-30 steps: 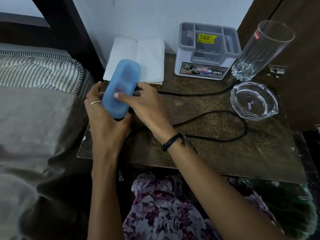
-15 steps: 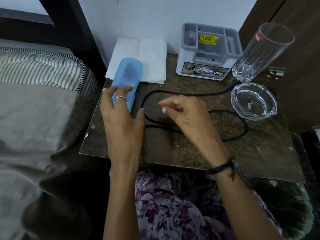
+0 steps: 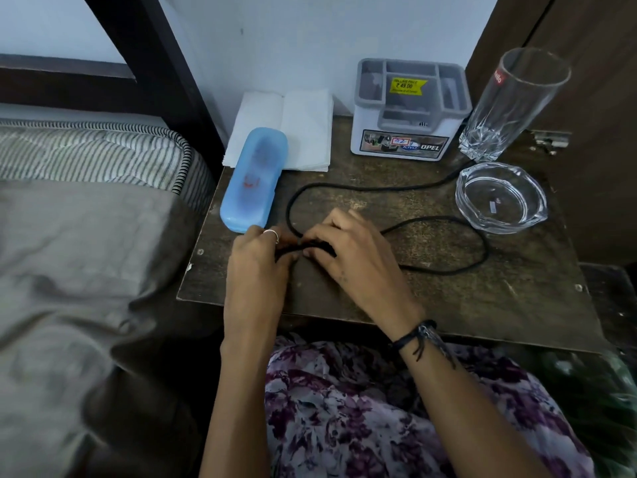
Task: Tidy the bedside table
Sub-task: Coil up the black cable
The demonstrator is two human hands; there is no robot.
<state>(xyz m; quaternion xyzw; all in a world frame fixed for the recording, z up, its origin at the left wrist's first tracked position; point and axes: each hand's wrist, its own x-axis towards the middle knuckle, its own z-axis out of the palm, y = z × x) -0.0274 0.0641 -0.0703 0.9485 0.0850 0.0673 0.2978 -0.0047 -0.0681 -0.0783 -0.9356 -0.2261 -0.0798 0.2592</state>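
A black cable (image 3: 444, 269) lies in loops on the dark wooden bedside table (image 3: 465, 305). My left hand (image 3: 256, 262) and my right hand (image 3: 348, 253) meet near the table's front left, both pinching a bunched part of the cable between them. A blue plastic case (image 3: 253, 181) lies on the table's left side, just beyond my left hand, its far end resting on folded white tissue (image 3: 303, 129).
A grey and white organiser box (image 3: 410, 132) stands at the back against the wall. A tall empty glass (image 3: 510, 105) and a glass ashtray (image 3: 501, 198) are at the right. The bed (image 3: 86, 236) is at the left, a brown door at the right.
The blue case was set down on the table's left and both hands let go of it. Both hands then moved to the cable and closed on it.
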